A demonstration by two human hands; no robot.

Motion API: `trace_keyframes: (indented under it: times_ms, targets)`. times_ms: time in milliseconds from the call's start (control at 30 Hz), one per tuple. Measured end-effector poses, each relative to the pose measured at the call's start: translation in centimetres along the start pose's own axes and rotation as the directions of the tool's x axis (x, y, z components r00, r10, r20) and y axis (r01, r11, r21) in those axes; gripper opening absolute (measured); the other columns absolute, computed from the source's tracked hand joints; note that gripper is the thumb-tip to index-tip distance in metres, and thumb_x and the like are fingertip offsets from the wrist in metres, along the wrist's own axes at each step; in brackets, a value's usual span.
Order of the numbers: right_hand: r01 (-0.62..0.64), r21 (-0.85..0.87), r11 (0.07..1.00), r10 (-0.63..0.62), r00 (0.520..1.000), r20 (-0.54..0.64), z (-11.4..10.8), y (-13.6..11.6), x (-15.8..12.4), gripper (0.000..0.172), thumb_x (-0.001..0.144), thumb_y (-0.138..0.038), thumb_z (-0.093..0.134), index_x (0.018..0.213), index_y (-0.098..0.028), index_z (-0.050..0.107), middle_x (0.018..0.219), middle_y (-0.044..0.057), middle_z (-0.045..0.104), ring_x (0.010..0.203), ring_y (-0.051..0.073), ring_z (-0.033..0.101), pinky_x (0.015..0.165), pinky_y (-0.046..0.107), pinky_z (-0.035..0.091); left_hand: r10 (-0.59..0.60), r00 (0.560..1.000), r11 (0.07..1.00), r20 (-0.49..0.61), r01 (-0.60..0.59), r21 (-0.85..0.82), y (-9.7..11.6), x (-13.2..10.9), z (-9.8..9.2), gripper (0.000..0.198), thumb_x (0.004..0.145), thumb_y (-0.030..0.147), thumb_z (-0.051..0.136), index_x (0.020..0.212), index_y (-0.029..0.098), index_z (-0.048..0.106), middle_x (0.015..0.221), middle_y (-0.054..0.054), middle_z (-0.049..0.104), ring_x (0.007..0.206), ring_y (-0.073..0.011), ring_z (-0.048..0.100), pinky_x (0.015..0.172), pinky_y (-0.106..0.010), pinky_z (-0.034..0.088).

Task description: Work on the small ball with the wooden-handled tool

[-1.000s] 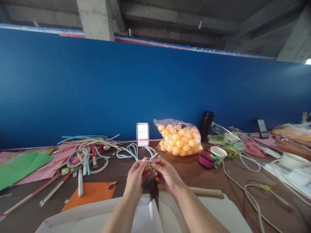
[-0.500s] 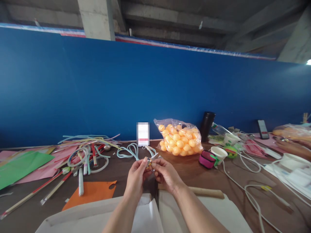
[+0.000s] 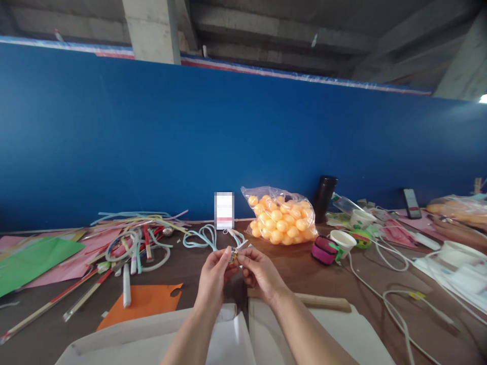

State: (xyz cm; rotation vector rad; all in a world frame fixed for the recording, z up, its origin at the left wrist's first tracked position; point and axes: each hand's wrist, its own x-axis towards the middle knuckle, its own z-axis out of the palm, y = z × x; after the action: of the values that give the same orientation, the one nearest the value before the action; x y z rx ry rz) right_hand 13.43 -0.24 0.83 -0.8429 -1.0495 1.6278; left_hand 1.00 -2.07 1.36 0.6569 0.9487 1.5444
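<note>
Just above the dark table, in the middle of the head view, my left hand (image 3: pixel 213 274) pinches a small shiny silver-and-gold thing (image 3: pixel 233 254) between thumb and fingers. My right hand (image 3: pixel 263 276) closes on its right side with thumb and forefinger, so both hands hold it together. Its exact kind is too small to make out. Behind the fingers lies a looped pale blue cord (image 3: pixel 201 237), partly hidden by my hands. A thin wooden stick (image 3: pixel 323 301) and white sheets (image 3: pixel 315 329) lie beneath my forearms.
A clear bag of orange balls (image 3: pixel 281 220) stands behind my right hand, beside a black bottle (image 3: pixel 325 197). Paper cups (image 3: pixel 342 241), a purple pouch (image 3: pixel 323 251) and white cables (image 3: pixel 395 309) are at right. Tangled tubes (image 3: pixel 133 243), coloured paper (image 3: pixel 41 261) and an orange sheet (image 3: pixel 152 301) lie left.
</note>
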Motion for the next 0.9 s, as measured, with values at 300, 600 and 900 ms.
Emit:
trace_keyframes:
  times_ms: [300, 600, 900]
  targets:
    - [0.006, -0.005, 1.000, -0.006, 1.000, 0.013, -0.22, 0.21, 0.13, 0.029, 0.069, -0.039, 0.078, 0.081, -0.017, 0.063, 0.061, -0.004, 0.057, 0.044, 0.003, 0.040, 0.040, 0.015, 0.027, 0.003, 1.000, 1.000, 0.003, -0.003, 0.001, 0.06, -0.04, 0.14, 0.035, 0.067, 0.041, 0.077, 0.082, 0.014, 0.060, 0.075, -0.003, 0.066, 0.068, -0.0122, 0.062, 0.063, -0.024, 0.051]
    - [0.009, -0.011, 1.000, -0.009, 1.000, 0.010, 0.00, 0.05, -0.02, 0.029, 0.069, -0.039, 0.077, 0.081, -0.017, 0.063, 0.062, -0.004, 0.056, 0.045, 0.003, 0.040, 0.041, 0.014, 0.027, 0.012, 1.000, 1.000, 0.018, -0.012, -0.018, 0.12, -0.17, 0.03, 0.036, 0.066, 0.041, 0.077, 0.082, 0.013, 0.062, 0.078, -0.005, 0.066, 0.070, -0.0136, 0.063, 0.064, -0.025, 0.051]
    - [0.029, -0.027, 0.999, -0.029, 1.000, 0.005, 0.12, -0.02, -0.04, 0.028, 0.070, -0.039, 0.076, 0.078, -0.017, 0.062, 0.053, -0.006, 0.052, 0.045, 0.005, 0.042, 0.042, 0.016, 0.029, 0.009, 1.000, 1.000, 0.013, -0.009, -0.011, 0.05, -0.12, 0.06, 0.035, 0.067, 0.041, 0.076, 0.082, 0.014, 0.061, 0.078, -0.004, 0.066, 0.069, -0.0128, 0.063, 0.065, -0.025, 0.051]
